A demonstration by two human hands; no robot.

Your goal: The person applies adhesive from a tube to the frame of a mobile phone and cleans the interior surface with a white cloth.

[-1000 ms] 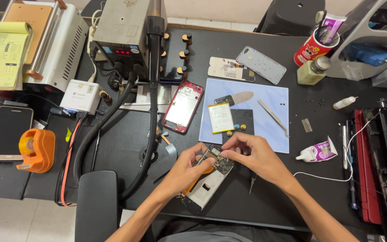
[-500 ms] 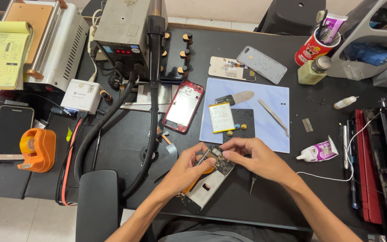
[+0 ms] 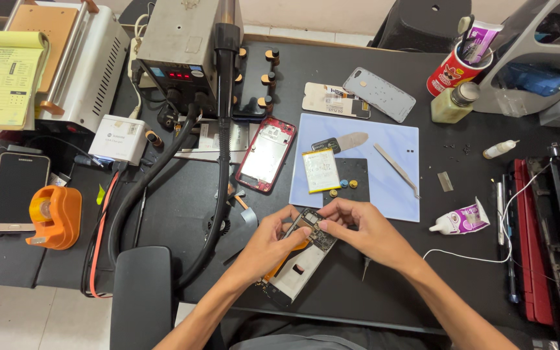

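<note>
An opened phone (image 3: 299, 256) lay tilted on the matte black bench (image 3: 183, 194), its back off, showing a dark circuit board at the top, an orange strip along the left edge and a pale metal plate below. The left hand (image 3: 268, 245) gripped it along the left edge, fingers curled over the frame, thumb near the board. The right hand (image 3: 364, 230) came in from the right, fingertips (image 3: 324, 223) pinched onto the upper part of the board; whether they held a small part there could not be told. So the phone sat between both hands, near the front edge of the bench, under the left palm and just below the right fingertips.

Just beyond the hands lay a smooth pale-blue mat (image 3: 384, 162), rectangular, with a flat white battery (image 3: 320, 170), a dark square pad (image 3: 351, 178) bearing small round screws, and slim steel tweezers (image 3: 396, 170) set at a slant. Left of the mat lay a red-rimmed phone frame (image 3: 266, 155) with a glossy grey inner face. A grey back cover (image 3: 378, 94) rested farther off. A thick ribbed black hose (image 3: 218, 168) curved down from a boxy metal station (image 3: 179, 48). An orange tape holder (image 3: 53, 217) stood at far left, and a soft white-and-purple tube (image 3: 461, 219) lay to the right.
</note>
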